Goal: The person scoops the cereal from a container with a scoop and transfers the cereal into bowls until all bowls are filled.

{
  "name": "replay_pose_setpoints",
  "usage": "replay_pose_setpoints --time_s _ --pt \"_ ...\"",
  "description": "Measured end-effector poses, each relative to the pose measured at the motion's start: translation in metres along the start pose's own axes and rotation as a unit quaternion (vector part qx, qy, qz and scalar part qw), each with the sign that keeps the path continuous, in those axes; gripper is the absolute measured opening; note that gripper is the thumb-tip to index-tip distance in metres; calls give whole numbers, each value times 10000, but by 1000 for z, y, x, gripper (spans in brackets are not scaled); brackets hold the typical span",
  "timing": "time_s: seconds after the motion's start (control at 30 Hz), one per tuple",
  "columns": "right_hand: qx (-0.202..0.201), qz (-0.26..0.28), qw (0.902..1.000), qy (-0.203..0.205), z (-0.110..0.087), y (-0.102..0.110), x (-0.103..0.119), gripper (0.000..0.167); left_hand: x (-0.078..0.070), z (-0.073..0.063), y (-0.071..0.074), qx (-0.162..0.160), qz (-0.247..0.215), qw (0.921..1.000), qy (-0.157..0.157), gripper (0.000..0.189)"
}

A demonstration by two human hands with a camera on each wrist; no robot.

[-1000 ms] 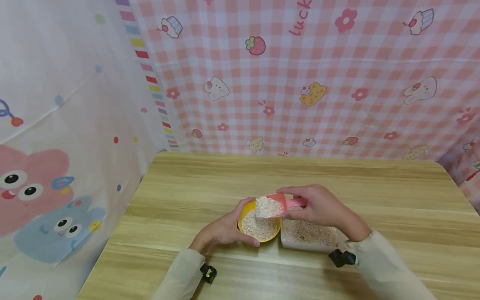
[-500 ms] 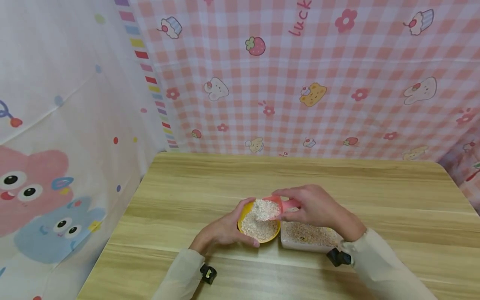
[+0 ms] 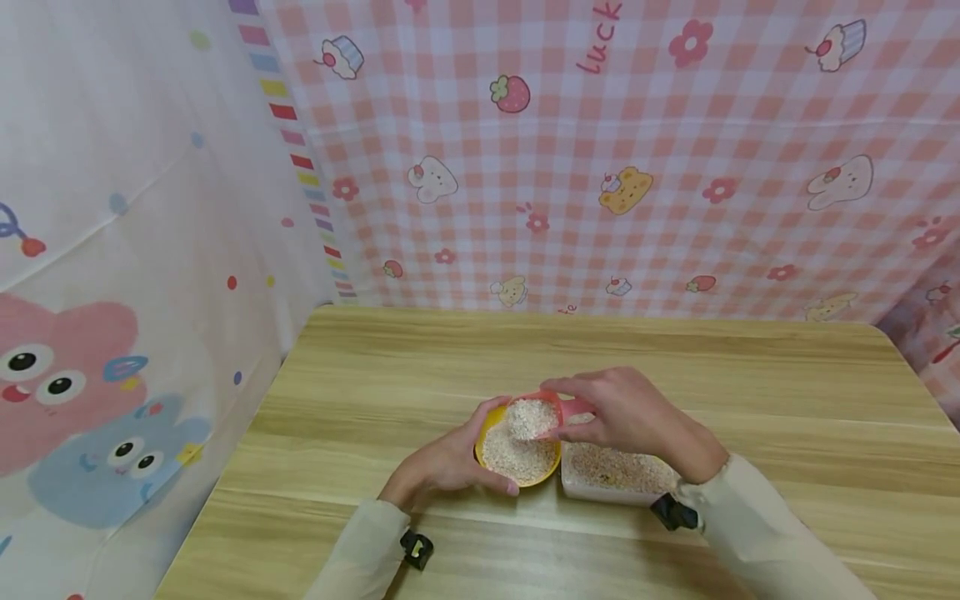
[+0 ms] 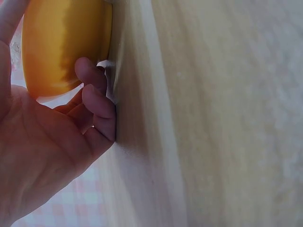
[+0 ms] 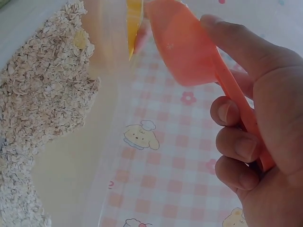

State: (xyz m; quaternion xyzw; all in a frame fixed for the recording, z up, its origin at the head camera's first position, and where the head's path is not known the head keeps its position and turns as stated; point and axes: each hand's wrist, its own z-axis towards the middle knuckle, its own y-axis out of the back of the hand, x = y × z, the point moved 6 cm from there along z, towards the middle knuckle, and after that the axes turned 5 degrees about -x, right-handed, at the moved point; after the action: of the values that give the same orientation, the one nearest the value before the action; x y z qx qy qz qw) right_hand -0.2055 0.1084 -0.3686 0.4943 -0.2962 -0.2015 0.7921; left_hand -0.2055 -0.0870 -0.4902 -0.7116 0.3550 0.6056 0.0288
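My left hand (image 3: pixel 450 458) holds a yellow bowl (image 4: pixel 66 42) from its left side, thumb and fingers spread about its wall. Rolled oats (image 3: pixel 517 458) fill much of the bowl. With curled fingers my right hand (image 3: pixel 637 417) grips the handle of a pink scoop (image 5: pixel 184 42), the index finger stretched along toward its head. A heap of oats (image 3: pixel 531 418) lies in the scoop, which is over the far right part of the bowl. Close to the bowl's right side, under my right hand, stands a clear plastic container (image 3: pixel 611 493) with more oats (image 5: pixel 52 80).
Both the bowl and the container stand on a wood-grain table (image 3: pixel 405 350). Behind its far edge hangs a pink checked cloth (image 3: pixel 480 233), and a white printed cloth (image 3: pixel 172 250) covers the left side. A black strap mount (image 3: pixel 417 548) is on the left sleeve.
My right hand has shifted a little left, bringing the loaded scoop farther over the bowl, and the scoop has tilted. The left hand and the bowl have stayed in place.
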Motion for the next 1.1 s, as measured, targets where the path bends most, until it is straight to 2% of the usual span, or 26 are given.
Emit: replay_pose_setpoints --time_s 0.27,0.47,0.7,0.87,1.1 --pt "-62 -267 9996 102 1 3 2 51 1 0 0 -6 -33 9999 169 111" --pt "7 -451 9990 49 1 5 2 52 -1 0 0 7 80 10000 4 110" --pt "55 -639 9979 33 -1 8 3 53 -1 -1 1 -19 144 9999 -12 114" --pt "-51 -928 9954 228 -2 10 7 52 -1 0 1 -16 106 9999 -9 114" --pt "-415 -1327 9883 620 -2 15 15 51 -1 -1 0 -13 127 9999 -4 113"
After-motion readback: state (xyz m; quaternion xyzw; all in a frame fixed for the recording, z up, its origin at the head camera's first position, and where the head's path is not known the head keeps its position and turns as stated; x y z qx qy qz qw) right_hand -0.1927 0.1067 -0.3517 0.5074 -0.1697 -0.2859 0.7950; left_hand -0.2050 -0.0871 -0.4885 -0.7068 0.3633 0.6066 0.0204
